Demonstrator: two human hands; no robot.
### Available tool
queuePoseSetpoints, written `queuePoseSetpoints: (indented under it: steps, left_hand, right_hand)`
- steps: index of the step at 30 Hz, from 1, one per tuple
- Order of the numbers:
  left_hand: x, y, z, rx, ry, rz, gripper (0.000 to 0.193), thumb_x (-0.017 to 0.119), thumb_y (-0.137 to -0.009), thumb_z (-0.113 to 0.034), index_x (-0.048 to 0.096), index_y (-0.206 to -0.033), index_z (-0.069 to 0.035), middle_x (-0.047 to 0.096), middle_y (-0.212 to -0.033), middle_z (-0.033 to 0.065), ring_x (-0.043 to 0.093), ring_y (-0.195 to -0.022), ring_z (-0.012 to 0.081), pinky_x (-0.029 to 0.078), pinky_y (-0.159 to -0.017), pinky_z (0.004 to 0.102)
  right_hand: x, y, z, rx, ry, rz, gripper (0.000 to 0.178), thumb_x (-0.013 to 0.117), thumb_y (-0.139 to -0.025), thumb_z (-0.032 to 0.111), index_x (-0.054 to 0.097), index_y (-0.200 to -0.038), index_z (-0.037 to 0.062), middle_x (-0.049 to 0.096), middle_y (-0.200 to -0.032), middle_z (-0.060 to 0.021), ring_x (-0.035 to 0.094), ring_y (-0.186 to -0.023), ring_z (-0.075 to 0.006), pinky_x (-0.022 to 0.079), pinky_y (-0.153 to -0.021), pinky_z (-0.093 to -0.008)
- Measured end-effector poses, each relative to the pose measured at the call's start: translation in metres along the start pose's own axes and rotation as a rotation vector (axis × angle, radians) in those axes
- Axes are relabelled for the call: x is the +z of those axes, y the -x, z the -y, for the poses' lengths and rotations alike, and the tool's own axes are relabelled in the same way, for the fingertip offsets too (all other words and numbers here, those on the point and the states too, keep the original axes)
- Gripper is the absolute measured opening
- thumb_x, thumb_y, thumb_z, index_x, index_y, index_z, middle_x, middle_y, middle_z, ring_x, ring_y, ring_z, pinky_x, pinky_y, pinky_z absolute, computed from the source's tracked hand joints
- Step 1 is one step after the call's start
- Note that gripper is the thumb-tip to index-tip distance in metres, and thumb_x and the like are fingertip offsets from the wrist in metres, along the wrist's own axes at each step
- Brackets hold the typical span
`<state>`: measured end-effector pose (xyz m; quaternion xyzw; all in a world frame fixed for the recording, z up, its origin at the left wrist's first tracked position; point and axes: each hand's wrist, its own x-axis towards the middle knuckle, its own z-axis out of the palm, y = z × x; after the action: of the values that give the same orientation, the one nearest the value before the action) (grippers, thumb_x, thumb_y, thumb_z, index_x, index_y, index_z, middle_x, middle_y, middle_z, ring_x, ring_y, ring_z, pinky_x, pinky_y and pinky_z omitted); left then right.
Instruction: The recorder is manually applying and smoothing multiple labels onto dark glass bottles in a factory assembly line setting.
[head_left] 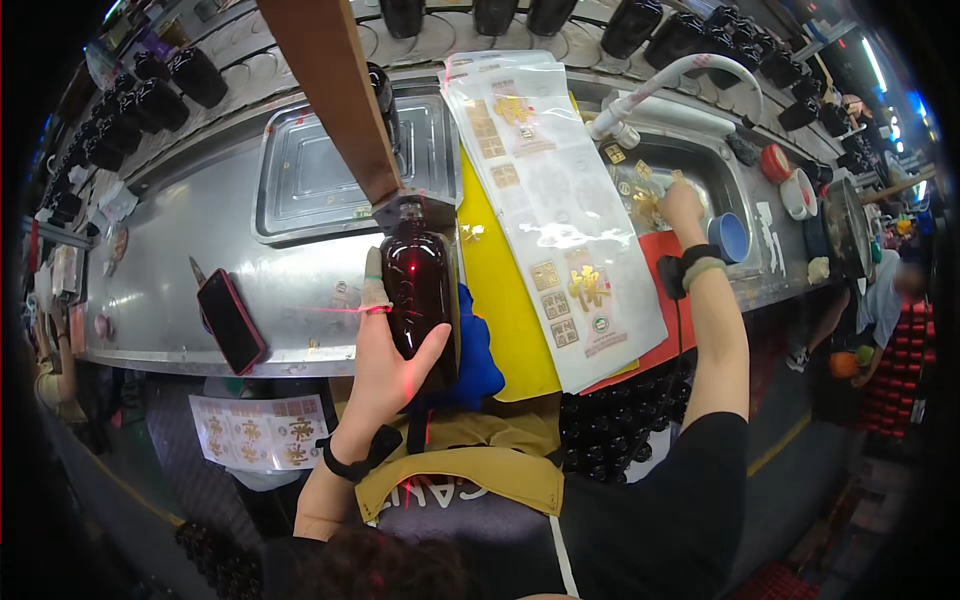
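Note:
My left hand (392, 362) is wrapped round the lower part of a dark red glossy bottle (418, 270), thumb on one side and taped fingers on the other. The bottle lies with its neck away from me, its top at the end of a brown wooden bar (345, 95). Red laser light falls on the bottle and my hand. Over the metal sink (712, 165) my right hand (684, 208) is closed, fingertips down among small gold decals (640, 190). What its fingers pinch, if anything, is too small to make out.
Printed decal sheets (560, 210) lie between my hands, over a yellow sheet (510, 340) and a red one. A white faucet (680, 75) arches over the sink, near a blue cup (730, 238). Left are a phone (230, 320) and a metal tray (285, 190). Dark bottles (200, 78) line the back.

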<state>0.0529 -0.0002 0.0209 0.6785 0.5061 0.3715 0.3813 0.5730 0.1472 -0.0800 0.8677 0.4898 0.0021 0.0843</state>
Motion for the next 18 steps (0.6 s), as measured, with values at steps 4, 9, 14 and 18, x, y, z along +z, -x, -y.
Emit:
queuePoseSetpoints:
  steps: [4,9,14,18]
  left_hand:
    - [0.002,0.001,0.004,-0.077,0.114,-0.022,0.081,0.081,-0.084,-0.017,0.037,-0.148,0.004,0.059,-0.128,0.0214,0.060,-0.117,0.0313,0.047,-0.101,0.0415]
    - [-0.002,0.008,0.010,-0.139,0.117,0.024,0.071,0.089,-0.078,-0.029,0.053,-0.130,0.002,0.060,-0.117,0.0186,0.060,-0.108,0.0334,0.047,-0.097,0.0424]
    - [-0.017,0.025,0.013,0.062,0.152,0.049,0.081,0.094,-0.070,-0.028,0.053,-0.133,0.003,0.057,-0.131,0.0212,0.058,-0.120,0.0355,0.045,-0.103,0.0437]
    - [-0.015,0.027,0.011,0.062,0.123,0.116,0.075,0.090,-0.074,-0.021,0.056,-0.138,-0.002,0.057,-0.138,0.0211,0.058,-0.126,0.0379,0.047,-0.104,0.0414]
  right_hand:
    - [-0.050,0.037,0.016,-0.130,-0.232,-0.248,0.027,0.070,-0.090,0.030,0.073,-0.098,0.0047,0.073,-0.095,-0.0239,0.070,-0.095,-0.0425,0.056,-0.082,-0.0493]
    - [-0.131,0.115,0.059,-0.524,-0.539,-0.477,0.012,0.063,-0.097,0.014,0.069,-0.102,0.0045,0.072,-0.093,-0.0127,0.069,-0.080,-0.0328,0.053,-0.071,-0.0404]
    - [-0.177,0.179,0.096,-0.662,-0.682,-0.481,0.010,0.061,-0.097,0.004,0.069,-0.103,0.0021,0.066,-0.088,-0.0097,0.062,-0.067,-0.0221,0.048,-0.063,-0.0335]
    - [-0.192,0.211,0.121,-0.766,-0.816,-0.432,0.011,0.060,-0.097,-0.002,0.068,-0.105,-0.0005,0.066,-0.087,-0.0122,0.065,-0.072,-0.0194,0.048,-0.065,-0.0313]
